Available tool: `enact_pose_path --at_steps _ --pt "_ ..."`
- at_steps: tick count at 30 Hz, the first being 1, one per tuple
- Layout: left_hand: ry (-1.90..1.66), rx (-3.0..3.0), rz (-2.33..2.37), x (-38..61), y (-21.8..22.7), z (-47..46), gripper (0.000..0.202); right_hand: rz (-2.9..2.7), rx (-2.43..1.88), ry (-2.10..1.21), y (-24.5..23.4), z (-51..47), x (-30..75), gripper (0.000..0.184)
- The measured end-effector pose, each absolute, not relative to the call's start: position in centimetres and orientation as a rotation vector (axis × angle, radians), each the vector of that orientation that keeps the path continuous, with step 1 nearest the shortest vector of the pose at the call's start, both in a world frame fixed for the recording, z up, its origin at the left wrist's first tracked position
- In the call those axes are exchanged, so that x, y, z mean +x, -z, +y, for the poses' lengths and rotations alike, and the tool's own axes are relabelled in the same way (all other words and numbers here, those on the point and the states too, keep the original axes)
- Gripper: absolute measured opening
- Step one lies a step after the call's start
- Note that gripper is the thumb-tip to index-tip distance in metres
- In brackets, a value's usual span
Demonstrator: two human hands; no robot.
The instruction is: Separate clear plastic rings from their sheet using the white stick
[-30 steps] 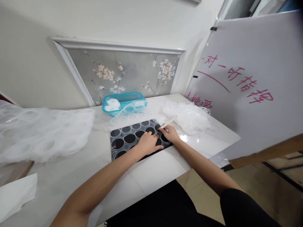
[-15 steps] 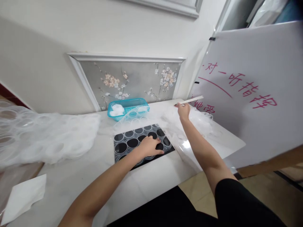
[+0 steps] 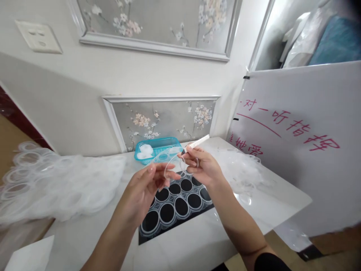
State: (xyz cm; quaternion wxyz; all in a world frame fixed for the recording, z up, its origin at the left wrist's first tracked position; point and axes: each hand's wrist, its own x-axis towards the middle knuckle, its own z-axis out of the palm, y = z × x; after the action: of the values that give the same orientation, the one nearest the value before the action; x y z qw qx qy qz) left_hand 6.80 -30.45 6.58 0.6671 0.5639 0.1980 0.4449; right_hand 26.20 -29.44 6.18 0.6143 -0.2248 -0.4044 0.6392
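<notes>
Over the black mat (image 3: 144,235), my two hands are raised close together. My right hand (image 3: 204,165) is closed around a slim white-handled craft knife (image 3: 199,141), its dark tip pointing left. Between the hands is a thin clear plastic ring (image 3: 166,170), held by the half-curled fingers of my left hand (image 3: 145,184); its right side reaches my right fingertips. On the mat lies a translucent sheet with round openings (image 3: 174,201), partly hidden by my hands and right forearm.
A blue plastic basket (image 3: 138,155) with white round pieces (image 3: 146,149) stands against the wall. Stacked ring sheets (image 3: 70,184) cover the table's left side. Loose clear scraps (image 3: 239,169) lie at right, before a whiteboard (image 3: 307,105). White paper (image 3: 32,254) is at front left.
My left hand has lifted off the mat and now holds a clear ring. My right hand has come left with the knife, from the scraps to above the mat. The view has tilted up.
</notes>
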Motion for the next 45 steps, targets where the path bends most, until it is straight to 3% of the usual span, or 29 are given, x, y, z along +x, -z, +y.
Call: enact_pose_path --at_steps 6,45 --pt "-1.017 1.076 0.480 6.4 -6.4 -30.5 0.014 -0.903 -0.511 -1.508 -6.1 -30.2 25.8 0.014" --pt "-1.032 1.013 0.528 6.7 -6.5 -29.9 0.015 -0.894 -0.482 -1.584 -5.9 -30.8 25.0 0.012"
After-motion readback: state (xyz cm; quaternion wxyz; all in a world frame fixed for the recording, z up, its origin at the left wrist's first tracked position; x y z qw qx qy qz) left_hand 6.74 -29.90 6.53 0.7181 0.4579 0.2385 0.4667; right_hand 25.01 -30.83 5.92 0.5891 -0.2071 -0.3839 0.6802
